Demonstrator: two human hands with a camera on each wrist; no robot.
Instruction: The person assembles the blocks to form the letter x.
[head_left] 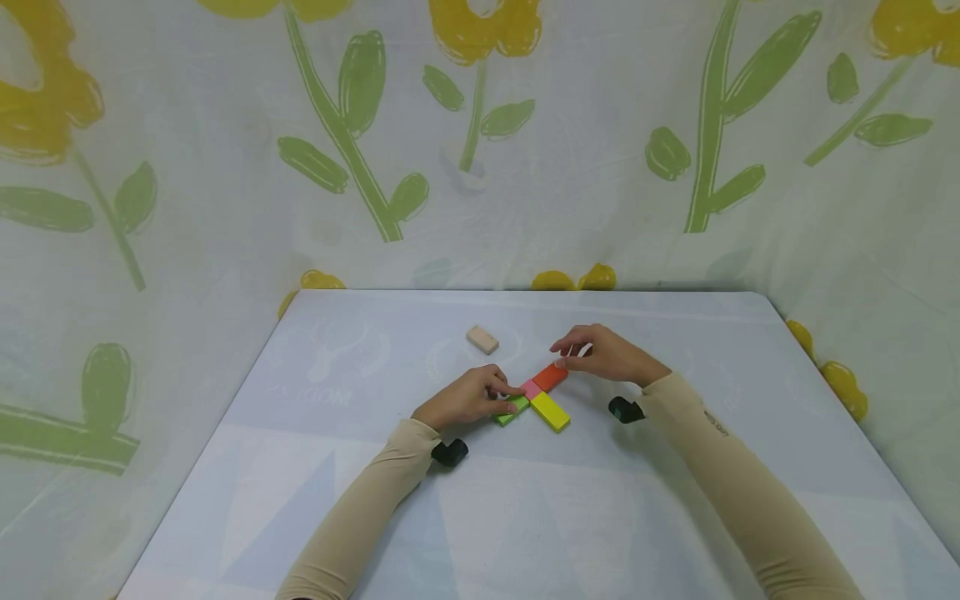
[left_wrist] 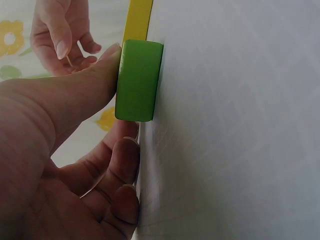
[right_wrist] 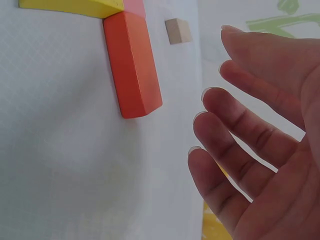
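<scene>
My left hand (head_left: 467,395) rests a straight thumb on the green block (left_wrist: 139,82), near-left of the pink block (head_left: 530,389) on the worktop (head_left: 645,517); my right hand (head_left: 606,356), loosely spread, empty, hovers beside the far-right red block (head_left: 552,377), where a fingertip brush could skew that join.

I see a fitted beige left sleeve (head_left: 360,508) and matching right sleeve (head_left: 738,479), the latter bearing small dark lettering (head_left: 716,423). Rounded black wrist cameras (head_left: 452,453) adjoin the cuffs (head_left: 417,433).
</scene>
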